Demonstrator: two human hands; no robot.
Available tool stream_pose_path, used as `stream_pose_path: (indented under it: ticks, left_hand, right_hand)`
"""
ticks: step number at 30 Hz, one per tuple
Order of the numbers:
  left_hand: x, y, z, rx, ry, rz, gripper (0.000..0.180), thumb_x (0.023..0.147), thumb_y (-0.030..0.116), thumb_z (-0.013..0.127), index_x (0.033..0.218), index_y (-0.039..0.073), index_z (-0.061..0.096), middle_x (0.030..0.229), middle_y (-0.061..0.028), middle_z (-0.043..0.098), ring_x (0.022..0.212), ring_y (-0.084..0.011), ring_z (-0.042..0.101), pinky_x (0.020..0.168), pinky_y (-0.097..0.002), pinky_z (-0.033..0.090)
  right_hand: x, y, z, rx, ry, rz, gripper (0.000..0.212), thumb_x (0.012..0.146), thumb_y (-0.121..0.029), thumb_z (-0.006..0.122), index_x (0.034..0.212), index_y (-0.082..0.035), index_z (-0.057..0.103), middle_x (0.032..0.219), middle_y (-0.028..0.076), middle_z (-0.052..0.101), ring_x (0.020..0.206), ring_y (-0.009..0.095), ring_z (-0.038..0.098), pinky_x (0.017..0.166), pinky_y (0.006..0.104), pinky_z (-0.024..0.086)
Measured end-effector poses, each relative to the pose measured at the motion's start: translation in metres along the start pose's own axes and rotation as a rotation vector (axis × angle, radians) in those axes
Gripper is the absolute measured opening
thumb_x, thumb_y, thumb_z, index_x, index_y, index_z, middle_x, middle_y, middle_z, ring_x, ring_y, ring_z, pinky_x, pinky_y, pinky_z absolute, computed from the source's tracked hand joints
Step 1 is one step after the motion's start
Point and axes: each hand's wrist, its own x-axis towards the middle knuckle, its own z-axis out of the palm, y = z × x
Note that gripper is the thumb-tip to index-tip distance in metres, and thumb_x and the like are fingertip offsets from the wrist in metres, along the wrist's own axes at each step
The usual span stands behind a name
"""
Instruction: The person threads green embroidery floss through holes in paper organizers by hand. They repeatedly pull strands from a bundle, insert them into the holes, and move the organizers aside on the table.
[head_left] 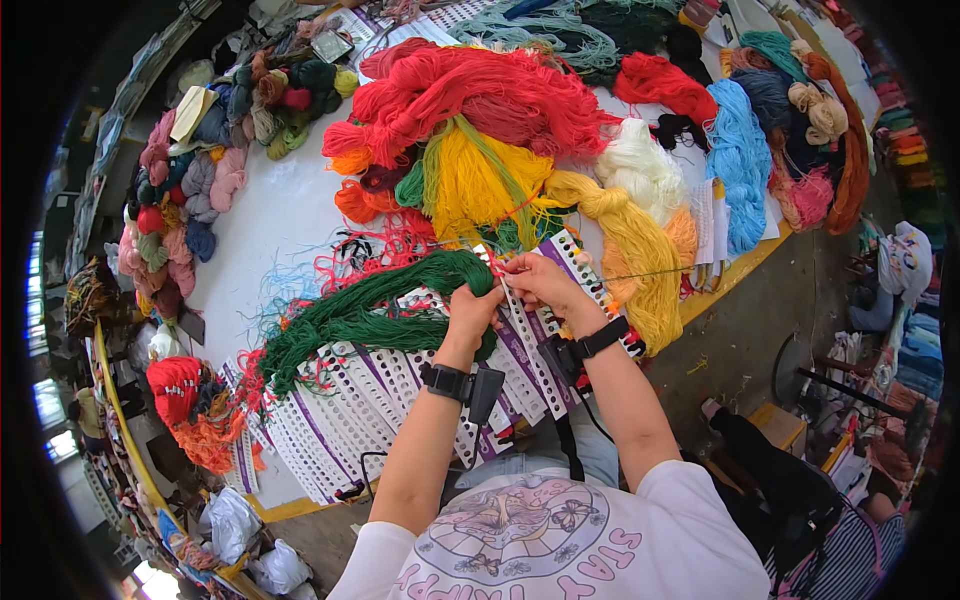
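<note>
My left hand [474,310] is closed beside a white and purple punched card [537,358], its thumb at the card's edge. My right hand [543,284] pinches at the same card, close to its upper end. A thin dark green strand [650,273] runs out to the right from the right hand. What lies between the fingertips is too small to make out fully. A thick dark green yarn skein [365,315] stretches leftward from under my left hand, over a row of punched cards [320,440]. Both wrists wear strapped black devices.
Beyond my hands lie red yarn [470,95], yellow yarn [485,185], pale yellow yarn [640,250] and white yarn [642,170]. Blue yarn [738,165] hangs near the table's right edge. Orange-red yarn [195,410] sits at the left corner. A person [780,480] is at lower right.
</note>
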Motion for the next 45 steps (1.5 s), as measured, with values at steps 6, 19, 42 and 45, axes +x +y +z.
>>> stream_pose_path:
  ticks: [6, 19, 42, 45]
  left_hand:
    - [-0.004, 0.009, -0.015, -0.143, 0.110, 0.076, 0.011, 0.074, 0.015, 0.058, 0.077, 0.005, 0.057, 0.061, 0.0007, 0.051, 0.040, -0.0058, 0.036, 0.037, -0.0209, 0.029]
    - [-0.010, 0.045, -0.028, 0.340, 0.152, 0.208, 0.019, 0.077, 0.022, 0.062, 0.079, 0.003, 0.058, 0.066, -0.0015, 0.053, 0.056, -0.0119, 0.049, 0.051, -0.0255, 0.041]
    - [-0.076, 0.090, -0.063, -0.493, -0.374, 0.145, 0.034, 0.088, 0.021, 0.049, 0.114, -0.002, 0.047, 0.099, -0.0134, 0.060, 0.083, -0.0201, 0.060, 0.074, -0.0326, 0.049]
    - [-0.069, 0.071, -0.052, -0.576, -0.419, 0.069, 0.043, 0.092, 0.034, 0.038, 0.117, 0.000, 0.047, 0.116, -0.0144, 0.052, 0.107, -0.0237, 0.050, 0.088, -0.0381, 0.042]
  right_hand:
    - [0.000, 0.006, -0.007, 0.028, 0.066, -0.044, 0.020, 0.081, -0.015, 0.057, 0.098, -0.009, 0.049, 0.061, -0.005, 0.046, 0.047, 0.003, 0.041, 0.045, 0.0207, 0.043]
    - [0.012, 0.042, -0.002, 0.062, 0.338, -0.340, 0.021, 0.081, -0.010, 0.052, 0.101, -0.001, 0.050, 0.066, 0.003, 0.054, 0.047, 0.008, 0.049, 0.042, 0.0210, 0.042]
    - [-0.027, 0.039, -0.042, -0.048, 0.466, -0.442, 0.030, 0.080, -0.013, 0.059, 0.105, 0.000, 0.053, 0.090, 0.006, 0.059, 0.079, 0.013, 0.055, 0.072, 0.0244, 0.043]
    - [-0.042, 0.040, -0.008, -0.917, 0.772, -0.510, 0.032, 0.076, -0.012, 0.061, 0.106, -0.004, 0.054, 0.090, 0.011, 0.058, 0.080, 0.021, 0.056, 0.072, 0.0285, 0.043]
